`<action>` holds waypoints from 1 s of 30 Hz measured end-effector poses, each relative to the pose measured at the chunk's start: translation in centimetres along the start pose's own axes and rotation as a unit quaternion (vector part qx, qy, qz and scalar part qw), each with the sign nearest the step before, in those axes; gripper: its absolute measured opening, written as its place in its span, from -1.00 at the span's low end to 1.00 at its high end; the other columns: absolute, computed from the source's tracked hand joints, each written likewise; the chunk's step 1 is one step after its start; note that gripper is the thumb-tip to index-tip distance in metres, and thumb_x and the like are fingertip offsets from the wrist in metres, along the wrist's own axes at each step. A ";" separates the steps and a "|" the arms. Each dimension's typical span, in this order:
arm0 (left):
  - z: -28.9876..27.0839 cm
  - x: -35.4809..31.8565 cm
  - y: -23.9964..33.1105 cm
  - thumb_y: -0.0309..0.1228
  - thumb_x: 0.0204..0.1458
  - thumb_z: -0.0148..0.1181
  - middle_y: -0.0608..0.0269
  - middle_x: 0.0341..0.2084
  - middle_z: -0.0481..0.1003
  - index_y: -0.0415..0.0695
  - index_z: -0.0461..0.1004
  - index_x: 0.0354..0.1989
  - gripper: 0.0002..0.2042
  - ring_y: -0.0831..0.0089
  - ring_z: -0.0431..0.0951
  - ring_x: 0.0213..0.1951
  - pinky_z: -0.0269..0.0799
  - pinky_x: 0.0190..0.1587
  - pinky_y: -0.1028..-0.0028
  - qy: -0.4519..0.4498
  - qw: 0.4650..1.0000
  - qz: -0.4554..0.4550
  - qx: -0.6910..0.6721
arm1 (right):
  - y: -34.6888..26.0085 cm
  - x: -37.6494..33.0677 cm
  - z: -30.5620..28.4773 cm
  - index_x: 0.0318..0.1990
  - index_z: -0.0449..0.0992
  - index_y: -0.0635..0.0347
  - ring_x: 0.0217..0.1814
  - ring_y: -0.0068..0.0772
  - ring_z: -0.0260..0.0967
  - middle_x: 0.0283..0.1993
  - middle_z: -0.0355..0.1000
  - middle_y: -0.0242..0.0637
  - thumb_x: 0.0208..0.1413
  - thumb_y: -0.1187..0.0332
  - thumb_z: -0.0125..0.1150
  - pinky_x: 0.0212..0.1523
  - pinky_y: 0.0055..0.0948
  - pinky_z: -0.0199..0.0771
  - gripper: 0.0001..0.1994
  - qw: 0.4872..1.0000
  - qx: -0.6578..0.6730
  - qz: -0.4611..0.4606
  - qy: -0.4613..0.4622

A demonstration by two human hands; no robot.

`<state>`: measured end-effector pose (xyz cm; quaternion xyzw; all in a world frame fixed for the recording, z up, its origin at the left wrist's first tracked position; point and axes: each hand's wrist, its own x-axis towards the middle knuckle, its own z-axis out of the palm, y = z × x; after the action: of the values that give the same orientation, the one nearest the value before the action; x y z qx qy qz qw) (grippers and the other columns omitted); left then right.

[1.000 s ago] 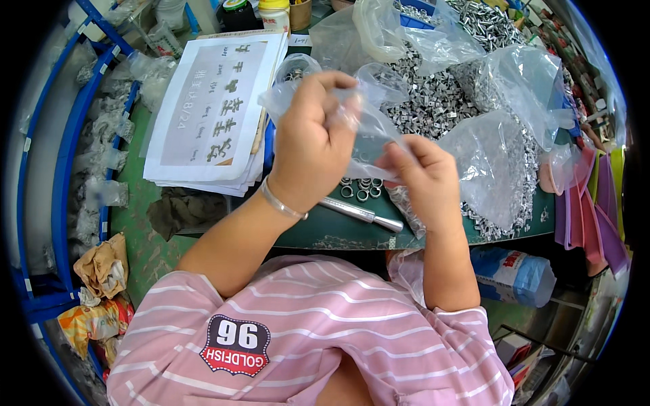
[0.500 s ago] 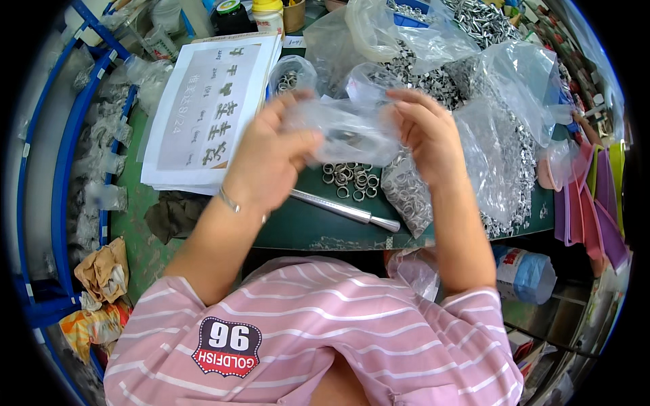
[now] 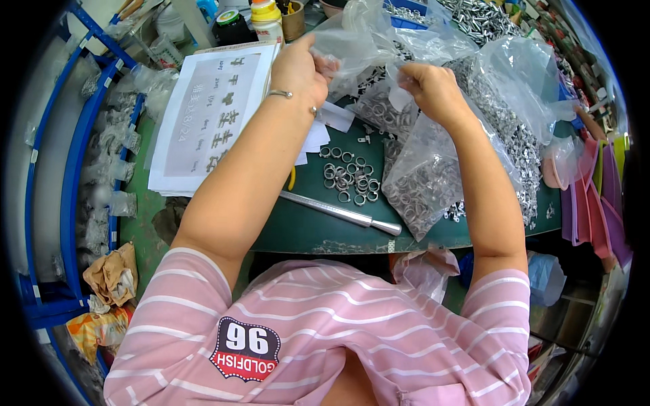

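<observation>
The left hand point(image 3: 301, 68) was raised over the far side of the desk point(image 3: 298, 230), fingers pinched shut on the upper edge of a clear plastic bag point(image 3: 352, 40). The right hand point(image 3: 433, 88), level with it and a little apart, was likewise closed, gripping clear film at the mouth of a small bag of metal rings point(image 3: 379, 111) that hung between the two hands; whether both hands held one and the same bag could not be told from the crumpled film. Below the hands, a loose cluster of metal rings point(image 3: 349, 179) lay on the green desk surface. Nearer the person than the cluster lay a tapered metal rod point(image 3: 338, 213), resting flat. Under the right forearm sat a larger clear bag point(image 3: 426, 179) filled with rings, and beyond the right hand further open bags of small metal parts point(image 3: 501, 115) were heaped. To the outer side of the left hand lay a stack of printed sheets point(image 3: 210, 115). A thin bracelet point(image 3: 279, 94) was worn on the left wrist. The person wore a pink striped shirt point(image 3: 325, 338).
</observation>
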<state>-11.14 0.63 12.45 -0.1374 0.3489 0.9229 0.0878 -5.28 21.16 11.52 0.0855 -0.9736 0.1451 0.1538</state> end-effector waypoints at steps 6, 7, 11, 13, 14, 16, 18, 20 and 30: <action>-3.4 4.2 -6.0 -0.46 0.08 -0.03 0.12 -0.46 0.35 -0.30 0.30 -0.24 -0.85 0.32 0.41 -0.45 0.43 -0.33 0.26 0.091 0.985 -0.130 0.062 | 1.2 -2.9 1.7 -0.21 0.49 0.05 -0.05 -0.15 0.37 -0.26 0.47 -0.20 -0.10 0.42 0.18 -0.05 -0.06 0.20 -0.78 0.986 -0.071 0.008 -0.151; -3.5 3.8 -6.3 -0.47 0.07 -0.03 0.09 -0.40 0.38 -0.30 0.31 -0.19 -0.81 0.30 0.44 -0.38 0.43 -0.29 0.26 0.097 0.983 -0.128 0.091 | 0.9 -3.2 0.9 -0.17 0.48 0.13 -0.01 -0.09 0.33 -0.17 0.45 -0.16 -0.10 0.40 0.22 -0.04 -0.06 0.22 -0.73 0.986 -0.040 0.032 -0.161; -3.0 1.7 -4.6 -0.45 -0.07 0.08 0.00 -0.26 0.40 -0.36 0.31 -0.10 -0.66 0.24 0.45 -0.19 0.39 -0.14 0.29 -0.042 0.951 -0.068 0.299 | 1.1 -3.7 0.2 -0.18 0.47 0.23 -0.07 -0.04 0.33 -0.18 0.41 -0.10 -0.11 0.37 0.25 -0.10 -0.23 0.33 -0.71 0.999 0.017 -0.028 0.019; -3.3 0.2 -3.1 -0.44 -0.10 0.11 -0.01 -0.22 0.39 -0.37 0.31 -0.09 -0.62 0.27 0.44 -0.18 0.36 -0.11 0.35 -0.105 0.904 -0.022 0.413 | -1.2 -4.4 -0.8 -0.23 0.47 0.24 -0.14 -0.02 0.34 -0.22 0.40 -0.09 -0.11 0.37 0.25 -0.16 -0.24 0.36 -0.74 0.994 0.056 -0.028 0.094; -3.9 -0.3 -2.8 -0.43 -0.12 0.13 -0.01 -0.20 0.39 -0.38 0.32 -0.09 -0.60 0.28 0.44 -0.17 0.34 -0.09 0.38 -0.134 0.874 -0.001 0.467 | -2.6 -5.4 -0.8 -0.25 0.46 0.24 -0.18 -0.01 0.35 -0.24 0.39 -0.08 -0.11 0.37 0.25 -0.19 -0.25 0.38 -0.76 0.988 0.077 -0.028 0.130; -5.4 -0.9 -3.1 -0.44 -0.18 0.15 0.00 -0.25 0.41 -0.33 0.33 -0.08 -0.58 0.29 0.45 -0.25 0.35 -0.16 0.42 -0.087 0.829 0.182 0.522 | -5.2 -8.9 -0.1 -0.33 0.44 0.24 -0.27 -0.01 0.35 -0.32 0.37 -0.08 -0.11 0.39 0.23 -0.27 -0.22 0.38 -0.81 0.986 0.160 -0.012 0.035; -6.7 -1.6 -3.2 -0.47 -0.18 0.14 0.03 -0.30 0.42 -0.30 0.34 -0.10 -0.61 0.28 0.46 -0.30 0.36 -0.21 0.41 -0.071 0.735 0.364 0.568 | -7.7 -13.0 1.5 -0.37 0.40 0.24 -0.32 -0.01 0.35 -0.37 0.34 -0.10 -0.14 0.40 0.24 -0.31 -0.19 0.37 -0.82 0.983 0.155 -0.030 -0.092; -7.5 -4.1 -3.2 -0.50 -0.10 0.12 0.08 -0.27 0.44 -0.27 0.43 -0.18 -0.74 0.41 0.45 -0.31 0.39 -0.29 0.47 -0.136 0.681 0.331 0.639 | -8.8 -16.5 3.8 -0.40 0.37 0.22 -0.32 -0.08 0.33 -0.39 0.31 -0.15 -0.18 0.38 0.27 -0.34 -0.23 0.32 -0.78 0.979 0.143 -0.023 -0.140; -12.3 -2.7 -8.0 -0.45 -0.21 0.23 -0.10 -0.42 0.45 -0.29 0.50 -0.43 -0.82 0.02 0.48 -0.35 0.41 -0.22 0.25 -0.180 0.523 0.237 0.799 | -8.8 -20.6 4.5 -0.39 0.32 0.20 -0.29 -0.12 0.22 -0.41 0.25 -0.23 -0.20 0.38 0.26 -0.28 -0.26 0.22 -0.76 0.994 0.072 0.022 -0.082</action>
<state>-4.18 -1.81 -0.53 0.2468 0.9364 0.2495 -0.0008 14.63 14.02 3.04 0.0869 -0.9716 0.2108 0.0635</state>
